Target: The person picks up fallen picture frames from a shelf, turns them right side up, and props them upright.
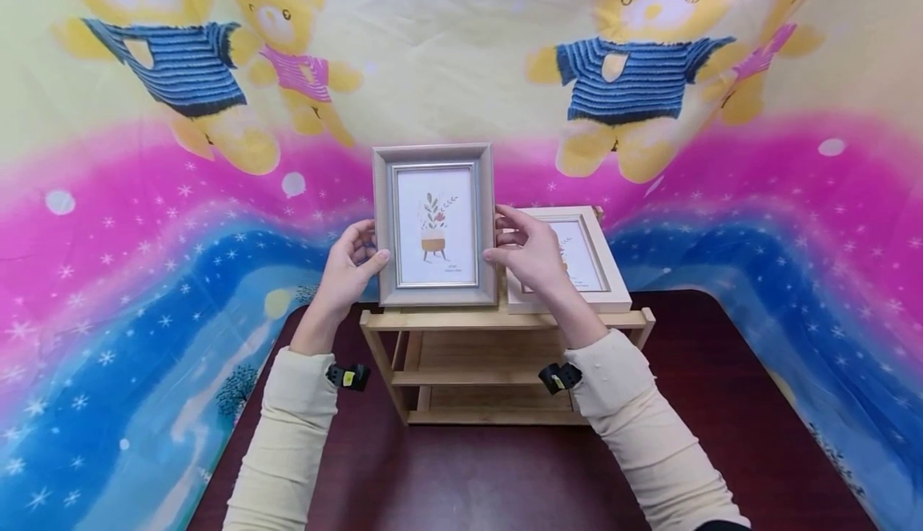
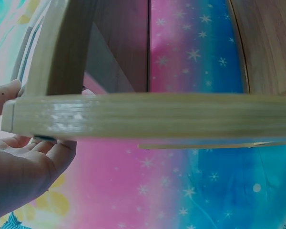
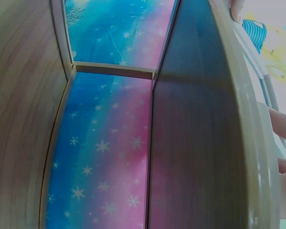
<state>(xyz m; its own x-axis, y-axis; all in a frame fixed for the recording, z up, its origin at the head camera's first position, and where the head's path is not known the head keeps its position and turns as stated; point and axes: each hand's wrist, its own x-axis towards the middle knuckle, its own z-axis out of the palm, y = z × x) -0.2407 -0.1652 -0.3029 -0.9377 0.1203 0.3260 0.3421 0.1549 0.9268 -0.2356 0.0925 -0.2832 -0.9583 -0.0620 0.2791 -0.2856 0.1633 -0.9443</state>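
The left hand (image 1: 351, 263) and right hand (image 1: 532, 249) grip the side edges of an upright grey-beige picture frame (image 1: 436, 227) at nine and three o'clock. It is rectangular, with a bevelled moulding, silvery inner trim and a potted-plant print. At four o'clock, a cream picture frame (image 1: 587, 255) lies face up on a tiered, pale-grained wooden rack (image 1: 476, 321), over a glossy dark-red tabletop (image 1: 469, 475). Creased bear-print fabric (image 1: 447, 50) spans twelve o'clock.

Cannot read tiny print (image 1: 453, 268) inside upright frame (image 1: 436, 223); cannot fully see white frame (image 1: 587, 255) behind right grip (image 1: 532, 249), or near edge of bench (image 1: 461, 483), cropped below.
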